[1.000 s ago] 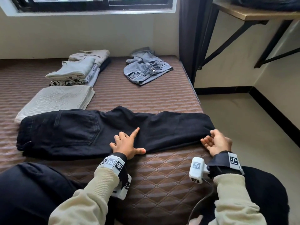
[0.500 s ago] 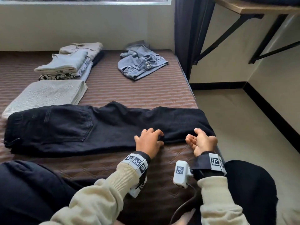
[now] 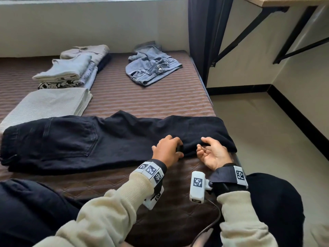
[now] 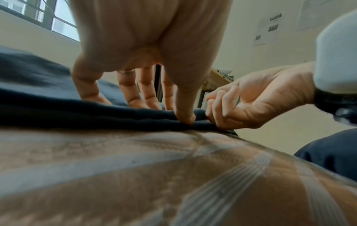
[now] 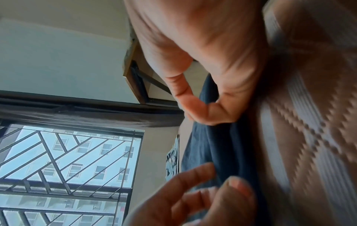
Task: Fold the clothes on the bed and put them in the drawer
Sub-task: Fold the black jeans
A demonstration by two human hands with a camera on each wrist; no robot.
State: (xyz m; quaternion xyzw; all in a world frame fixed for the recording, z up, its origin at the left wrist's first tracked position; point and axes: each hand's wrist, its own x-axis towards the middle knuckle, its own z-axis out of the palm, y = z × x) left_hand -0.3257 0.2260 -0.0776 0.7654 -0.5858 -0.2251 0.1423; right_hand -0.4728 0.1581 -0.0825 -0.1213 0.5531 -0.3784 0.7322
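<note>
Black jeans [image 3: 74, 139] lie flat across the brown quilted bed [image 3: 142, 100], waist at the left, legs reaching the right edge. My left hand [image 3: 175, 147] sits on the near edge of the legs, fingers curled on top and thumb pinching a fold of the cloth. In the left wrist view the thumb [image 4: 183, 116] presses the jeans [image 4: 58, 110] at their near hem. Just to its right, my right hand [image 3: 203, 147] lies palm up, fingers tucked under the jeans' edge and thumb on top. The right wrist view shows the jeans [image 5: 210, 146] pinched there.
Folded clothes [image 3: 71, 70] are stacked at the back left, with a folded grey cloth [image 3: 48, 104] in front of them. A crumpled light blue denim garment [image 3: 151, 68] lies at the back right. The bed ends at the right; beyond are floor [image 3: 258, 139], a dark curtain [image 3: 204, 32] and a wall shelf.
My left hand slid right along the jeans' near edge, from flat on the middle to curled beside the right hand. The right hand shifted slightly left along the leg end.
</note>
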